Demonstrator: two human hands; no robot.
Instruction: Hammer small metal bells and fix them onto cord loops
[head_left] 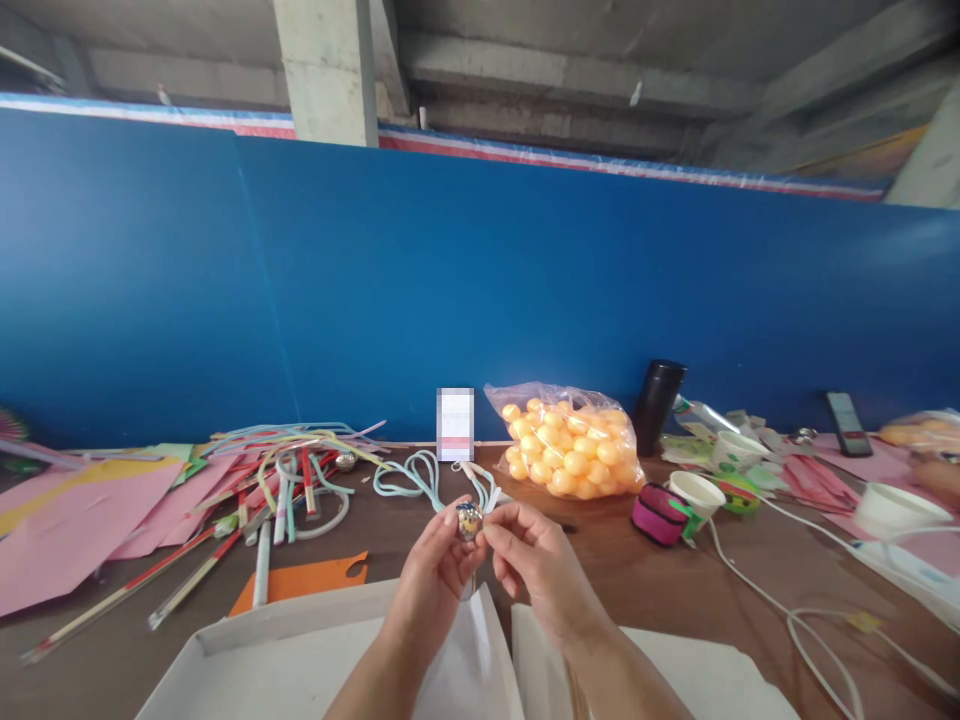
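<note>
A small shiny silver ball [470, 521] is held up over the desk, just beyond the white boxes. My left hand [433, 558] is closed around it, with the thumb and fingers at its left and underside. At its right side, the pinched thumb and forefinger of my right hand [534, 552] meet the ball; whether a smaller piece sits between those fingertips is hidden. A white lidless box [315, 660] lies under my left forearm, and a second pale box or sheet [675, 665] is under the right one.
Behind my hands are light blue cords [409, 482] and a clear bag of orange balls [574, 450]. Sticks and tubes [292, 490] pile up leftward near pink paper [90, 530]. Rightward stand a black bottle [658, 405], a paper cup [696, 495] and a white cable [772, 600].
</note>
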